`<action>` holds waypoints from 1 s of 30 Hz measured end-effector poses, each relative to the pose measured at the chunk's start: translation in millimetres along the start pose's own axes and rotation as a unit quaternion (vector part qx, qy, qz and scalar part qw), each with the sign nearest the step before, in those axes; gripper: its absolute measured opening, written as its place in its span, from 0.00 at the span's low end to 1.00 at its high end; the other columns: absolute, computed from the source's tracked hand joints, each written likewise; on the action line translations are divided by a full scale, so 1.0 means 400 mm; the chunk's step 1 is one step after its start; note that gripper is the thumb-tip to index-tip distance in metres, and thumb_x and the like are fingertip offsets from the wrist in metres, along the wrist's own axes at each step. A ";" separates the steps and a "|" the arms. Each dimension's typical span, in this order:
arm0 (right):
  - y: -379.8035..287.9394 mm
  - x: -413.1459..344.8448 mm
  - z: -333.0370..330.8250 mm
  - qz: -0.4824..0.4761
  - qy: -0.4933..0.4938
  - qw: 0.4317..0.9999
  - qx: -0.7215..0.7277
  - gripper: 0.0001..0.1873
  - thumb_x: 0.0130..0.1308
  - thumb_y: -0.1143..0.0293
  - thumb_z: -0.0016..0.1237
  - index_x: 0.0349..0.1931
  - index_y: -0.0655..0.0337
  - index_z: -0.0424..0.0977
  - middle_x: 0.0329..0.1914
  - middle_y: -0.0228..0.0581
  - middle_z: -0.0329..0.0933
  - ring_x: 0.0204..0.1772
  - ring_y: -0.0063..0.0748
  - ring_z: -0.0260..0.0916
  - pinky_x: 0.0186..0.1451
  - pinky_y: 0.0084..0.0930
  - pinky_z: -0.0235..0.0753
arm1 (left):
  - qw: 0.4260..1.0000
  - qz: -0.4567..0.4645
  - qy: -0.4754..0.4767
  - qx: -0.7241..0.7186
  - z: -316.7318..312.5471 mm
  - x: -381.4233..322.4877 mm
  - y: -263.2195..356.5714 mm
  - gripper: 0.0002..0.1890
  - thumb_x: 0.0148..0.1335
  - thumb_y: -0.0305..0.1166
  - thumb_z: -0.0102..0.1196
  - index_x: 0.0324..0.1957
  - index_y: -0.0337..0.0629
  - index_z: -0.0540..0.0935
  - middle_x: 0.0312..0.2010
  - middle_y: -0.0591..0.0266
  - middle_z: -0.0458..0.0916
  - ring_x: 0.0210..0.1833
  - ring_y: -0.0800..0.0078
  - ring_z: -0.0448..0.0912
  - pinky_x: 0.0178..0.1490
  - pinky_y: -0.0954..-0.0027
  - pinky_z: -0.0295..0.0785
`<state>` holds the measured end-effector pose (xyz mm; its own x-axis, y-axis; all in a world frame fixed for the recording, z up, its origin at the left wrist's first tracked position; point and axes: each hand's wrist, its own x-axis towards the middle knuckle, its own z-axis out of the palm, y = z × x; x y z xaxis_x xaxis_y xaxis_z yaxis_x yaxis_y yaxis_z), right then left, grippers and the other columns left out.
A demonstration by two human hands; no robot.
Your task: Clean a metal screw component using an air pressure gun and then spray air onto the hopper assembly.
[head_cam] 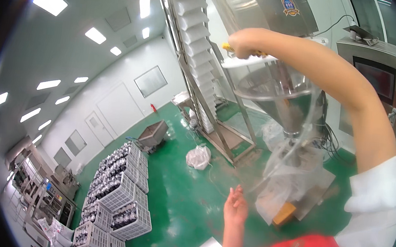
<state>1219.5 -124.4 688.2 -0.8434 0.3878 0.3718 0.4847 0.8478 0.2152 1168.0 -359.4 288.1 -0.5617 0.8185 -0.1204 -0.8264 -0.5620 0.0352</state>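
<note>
My right hand [243, 44] is raised at the upper middle, its fingers closed around a yellow object [228, 47], whose kind I cannot tell. It is over the white lid [250, 61] of a metal hopper [277, 111] with a clear upper wall. My left hand [236, 204] hangs lower, in front of me, with its fingers loosely bent and nothing visible in it. Beyond it on the right, clear plastic sheeting [282, 178] hangs below the hopper. An orange-yellow block [284, 213] lies by the sheeting near the floor.
A white bucket conveyor [197, 52] rises on a steel frame left of the hopper. White crates [119, 196] of dark packages stand at the lower left. Further things are a tied plastic bag [198, 157], a metal cart [153, 134] and a control cabinet [374, 76] with cables nearby.
</note>
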 end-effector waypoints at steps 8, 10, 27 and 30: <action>0.068 -0.035 -0.011 0.012 -0.009 1.000 0.007 0.13 0.48 0.83 0.41 0.35 0.79 0.73 0.27 0.54 0.75 0.24 0.42 0.76 0.23 0.35 0.74 | 0.998 -0.067 -0.017 0.006 0.038 0.112 -0.045 0.18 0.71 0.34 0.42 0.49 0.23 0.66 0.24 0.64 0.70 0.19 0.86 0.67 0.16 0.86 0.59; 0.076 -0.044 -0.013 0.018 -0.018 1.000 0.017 0.13 0.48 0.83 0.41 0.34 0.79 0.73 0.26 0.54 0.75 0.23 0.42 0.76 0.24 0.35 0.74 | 0.998 -0.059 0.013 0.012 0.038 0.122 -0.039 0.18 0.70 0.34 0.42 0.49 0.23 0.66 0.23 0.64 0.70 0.19 0.86 0.67 0.16 0.86 0.59; 0.072 -0.901 0.223 0.289 0.291 0.849 0.333 0.25 0.57 0.74 0.53 0.55 0.68 0.62 0.30 0.39 0.71 0.18 0.22 0.67 0.13 0.19 0.65 | 0.973 -0.175 0.034 0.146 -0.180 -0.058 0.038 0.17 0.68 0.35 0.47 0.47 0.27 0.69 0.35 0.54 0.74 0.24 0.84 0.68 0.16 0.87 0.59; 0.045 -0.891 0.166 0.281 0.312 0.844 0.333 0.22 0.55 0.73 0.54 0.51 0.69 0.65 0.30 0.41 0.72 0.20 0.23 0.69 0.18 0.22 0.69 | 0.976 -0.163 0.082 0.117 -0.203 -0.087 0.068 0.16 0.69 0.35 0.45 0.44 0.27 0.69 0.34 0.54 0.74 0.23 0.85 0.69 0.15 0.86 0.59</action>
<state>1513.4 -223.3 499.5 -0.1353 0.7072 0.6939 0.3540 0.6886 -0.6328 1168.3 -413.0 212.9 -0.2696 0.9081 -0.3204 -0.9572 -0.2162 0.1925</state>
